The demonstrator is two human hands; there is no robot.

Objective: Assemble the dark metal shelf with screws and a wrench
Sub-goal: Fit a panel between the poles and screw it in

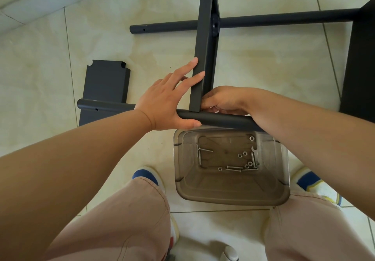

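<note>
The dark metal shelf frame lies on the tiled floor: its near round tube runs left to right, and a flat crossbar runs away from it toward two farther tubes. The left hand rests flat, fingers straight on the crossbar, thumb under the tube. The right hand curls its fingers at the joint; what it pinches is hidden. Screws and a wrench lie in a clear plastic bin.

Dark grey metal is seen on the shelf frame and the loose panel; silver screws glint in a smoky clear tub; cream floor tiles, pink trousers.
</note>
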